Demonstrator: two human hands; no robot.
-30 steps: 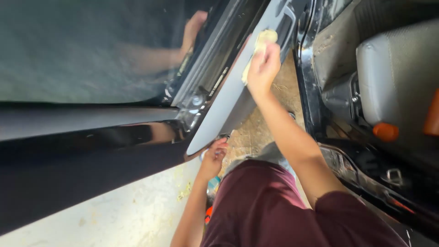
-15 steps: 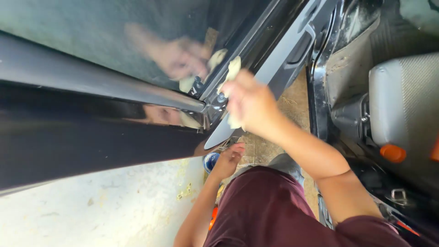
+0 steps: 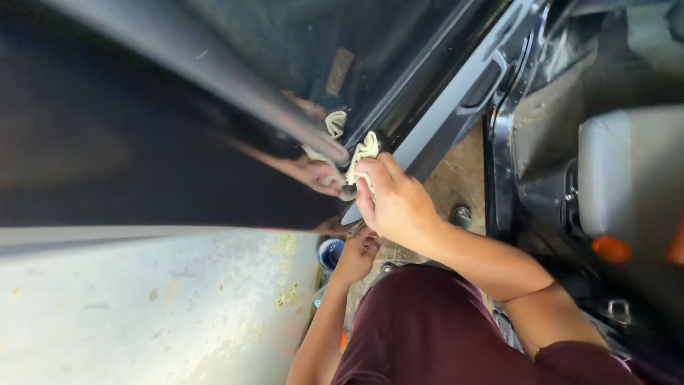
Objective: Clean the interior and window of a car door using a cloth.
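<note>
My right hand (image 3: 395,203) is shut on a crumpled pale yellow cloth (image 3: 363,153) and presses it against the rear edge of an open black car door (image 3: 214,164), where the glass meets the frame. The hand and cloth are mirrored in the glossy door skin. The grey inner door panel (image 3: 456,107) runs up and to the right of the hand. Lower down, my left hand (image 3: 356,255) reaches under the door's bottom corner, next to a small round blue tin (image 3: 329,251). Whether its fingers grip anything is hidden.
A pale concrete floor (image 3: 157,306) lies at the lower left. To the right are the car's sill (image 3: 499,164), a grey seat (image 3: 630,178) with an orange lever (image 3: 611,249), and a dirty brown ground patch (image 3: 456,178). My maroon-clad lap (image 3: 427,328) fills the bottom centre.
My right hand brought the cloth down from the grey inner panel to the door's rear edge near the window. The view tilted, so the door now fills the upper left. My left hand stayed low.
</note>
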